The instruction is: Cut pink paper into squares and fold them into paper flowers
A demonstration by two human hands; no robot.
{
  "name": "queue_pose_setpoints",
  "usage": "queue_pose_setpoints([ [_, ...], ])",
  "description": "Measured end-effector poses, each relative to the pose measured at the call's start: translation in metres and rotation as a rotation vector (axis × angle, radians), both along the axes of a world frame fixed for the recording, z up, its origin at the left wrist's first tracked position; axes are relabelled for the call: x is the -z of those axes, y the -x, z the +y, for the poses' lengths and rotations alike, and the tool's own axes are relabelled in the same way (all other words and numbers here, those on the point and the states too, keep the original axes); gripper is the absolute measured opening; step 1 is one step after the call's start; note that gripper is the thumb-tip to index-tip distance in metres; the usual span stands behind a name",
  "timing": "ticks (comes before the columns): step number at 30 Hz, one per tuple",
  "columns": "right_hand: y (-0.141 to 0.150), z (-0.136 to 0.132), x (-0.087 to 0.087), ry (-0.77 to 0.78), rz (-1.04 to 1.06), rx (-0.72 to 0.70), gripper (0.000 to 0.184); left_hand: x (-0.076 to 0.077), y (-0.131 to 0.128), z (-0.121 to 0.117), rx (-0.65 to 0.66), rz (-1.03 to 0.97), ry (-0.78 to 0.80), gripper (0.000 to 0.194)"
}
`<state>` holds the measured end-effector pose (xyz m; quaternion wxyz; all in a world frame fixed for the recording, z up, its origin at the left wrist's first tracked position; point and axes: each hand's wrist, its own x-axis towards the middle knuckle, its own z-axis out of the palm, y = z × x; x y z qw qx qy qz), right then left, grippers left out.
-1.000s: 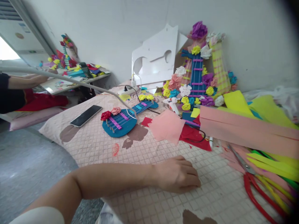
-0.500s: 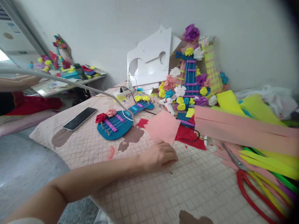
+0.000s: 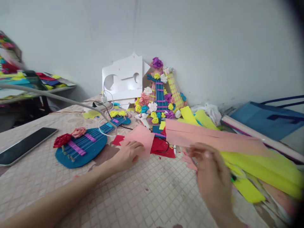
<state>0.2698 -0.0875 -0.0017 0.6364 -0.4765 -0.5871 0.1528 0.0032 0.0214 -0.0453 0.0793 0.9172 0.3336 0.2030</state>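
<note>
My left hand (image 3: pixel 129 155) is closed, knuckles up, at the lower edge of a square pink paper sheet (image 3: pixel 142 139). What its fingers hold, if anything, is hidden. My right hand (image 3: pixel 212 174) is above the right side of the table, its fingers bent but loosely apart, with nothing visibly gripped. A bit of grey metal, probably a scissors blade (image 3: pixel 194 161), shows beside its fingers; the hand covers the rest. Just beyond lies a long pink paper strip (image 3: pixel 201 136).
A blue paper guitar (image 3: pixel 90 148) and phone (image 3: pixel 28 144) lie left. Behind are a glue gun (image 3: pixel 142 120), power strip (image 3: pixel 95 110), red paper (image 3: pixel 161 147) and flower-decorated guitars (image 3: pixel 160 95). Yellow paper (image 3: pixel 263 167) and a blue bag (image 3: pixel 266 117) are right. A white cable (image 3: pixel 78 104) crosses the view.
The view has turned right. My right hand has come into view over where the red-handled scissors lay. My left hand has moved slightly onto the square pink sheet's edge.
</note>
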Motion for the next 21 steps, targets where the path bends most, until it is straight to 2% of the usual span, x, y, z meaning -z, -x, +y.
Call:
queue_pose_setpoints([
  [3, 0.018, 0.025, 0.011, 0.111, -0.045, -0.059, 0.02, 0.001, -0.005, 0.003, 0.042, 0.112, -0.042, 0.027],
  [5, 0.023, 0.024, 0.025, 0.142, -0.088, -0.106, 0.019, 0.001, -0.007, 0.005, 0.047, 0.13, -0.094, 0.019],
  [9, 0.026, 0.014, 0.048, 0.159, -0.235, -0.195, 0.018, 0.0, -0.01, -0.003, 0.02, 0.028, -0.201, 0.021],
  [13, 0.031, 0.012, 0.056, 0.208, -0.43, -0.273, 0.052, -0.004, -0.019, -0.033, 0.083, -0.061, -0.214, 0.016],
  [14, 0.032, 0.011, 0.057, 0.225, -0.464, -0.282, 0.053, -0.005, -0.023, -0.042, 0.114, -0.054, -0.192, 0.015],
  [18, 0.025, 0.006, 0.056, 0.242, -0.547, -0.347, 0.022, -0.005, -0.031, -0.066, 0.192, -0.046, -0.126, 0.014],
  [21, 0.015, 0.001, 0.057, 0.272, -0.545, -0.397, 0.02, -0.006, -0.031, -0.067, 0.182, -0.057, -0.041, 0.012],
])
